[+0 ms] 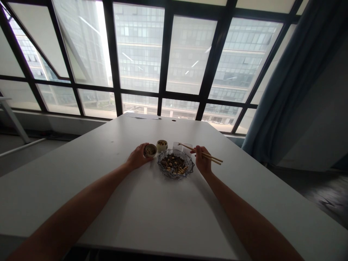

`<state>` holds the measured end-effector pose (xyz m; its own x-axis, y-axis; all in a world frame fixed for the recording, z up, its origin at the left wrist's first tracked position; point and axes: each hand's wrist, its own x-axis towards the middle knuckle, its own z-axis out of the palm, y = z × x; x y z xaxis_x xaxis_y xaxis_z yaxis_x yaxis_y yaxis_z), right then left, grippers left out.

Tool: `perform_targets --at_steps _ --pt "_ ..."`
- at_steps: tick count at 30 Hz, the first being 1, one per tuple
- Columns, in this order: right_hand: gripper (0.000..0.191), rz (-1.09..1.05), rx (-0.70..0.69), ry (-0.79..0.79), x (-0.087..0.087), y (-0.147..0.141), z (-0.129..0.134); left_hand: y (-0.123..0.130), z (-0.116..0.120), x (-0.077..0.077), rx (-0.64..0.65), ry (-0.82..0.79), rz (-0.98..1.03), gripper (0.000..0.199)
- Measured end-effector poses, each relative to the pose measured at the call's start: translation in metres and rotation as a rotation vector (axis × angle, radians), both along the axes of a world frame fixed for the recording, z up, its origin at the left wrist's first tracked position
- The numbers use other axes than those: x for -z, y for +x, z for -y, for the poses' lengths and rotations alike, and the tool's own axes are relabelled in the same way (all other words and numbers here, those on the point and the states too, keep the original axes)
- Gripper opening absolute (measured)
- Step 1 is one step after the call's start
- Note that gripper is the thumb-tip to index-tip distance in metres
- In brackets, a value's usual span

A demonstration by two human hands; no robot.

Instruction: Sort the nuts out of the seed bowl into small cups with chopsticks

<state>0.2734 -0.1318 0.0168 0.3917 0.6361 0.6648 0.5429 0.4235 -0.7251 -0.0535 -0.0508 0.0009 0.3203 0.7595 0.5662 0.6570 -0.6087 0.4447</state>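
My left hand (137, 157) is wrapped round a small cup (150, 150), tilted toward me with some pieces inside. In my right hand (202, 159) is a pair of wooden chopsticks (208, 156), their tips pointing left above a clear plastic container (178, 146). A small dark piece seems to be at the tips. Between my hands stands a scalloped glass bowl (175, 175) with dark seeds and paler nuts in it. Behind the bowl, a second small cup (162, 145) stands upright, holding nuts.
Everything stands on a long white table (152, 217), which reaches toward the windows (138, 47). Two dark holes are near its far edge. A blue curtain (282, 83) hangs at the right, and a white metal frame (16, 121) stands at the left.
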Motion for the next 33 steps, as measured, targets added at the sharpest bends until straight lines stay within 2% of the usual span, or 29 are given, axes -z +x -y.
perform_targets --at_steps 4,7,10,16,21,24,30,33 --pt "0.059 -0.004 -0.052 -0.015 -0.013 0.001 0.003 -0.001 -0.002 0.002 0.002 0.011 0.008 0.074" --pt "0.06 -0.03 -0.069 0.022 -0.025 0.002 0.013 -0.001 -0.002 0.002 -0.006 0.001 0.002 0.074" --pt "0.06 0.003 -0.144 -0.002 -0.031 0.001 0.026 -0.001 0.0 0.0 -0.036 -0.02 -0.018 0.075" --pt "0.061 0.19 -0.236 -0.089 -0.033 0.0 0.036 0.0 0.002 -0.002 -0.192 -0.081 -0.086 0.075" --pt "0.062 0.409 -0.274 -0.169 -0.037 -0.001 0.038 -0.001 0.0 0.0 -0.224 -0.122 -0.084 0.077" --pt "0.06 0.43 -0.26 -0.161 -0.038 -0.002 0.04 -0.001 -0.001 0.001 -0.223 -0.124 -0.084 0.078" --pt "0.055 0.34 -0.232 -0.109 -0.034 -0.002 0.04 -0.001 0.0 0.0 -0.233 -0.136 -0.078 0.079" --pt "0.052 0.353 -0.25 -0.145 -0.03 -0.002 0.038 -0.002 -0.001 0.001 -0.228 -0.139 -0.076 0.08"
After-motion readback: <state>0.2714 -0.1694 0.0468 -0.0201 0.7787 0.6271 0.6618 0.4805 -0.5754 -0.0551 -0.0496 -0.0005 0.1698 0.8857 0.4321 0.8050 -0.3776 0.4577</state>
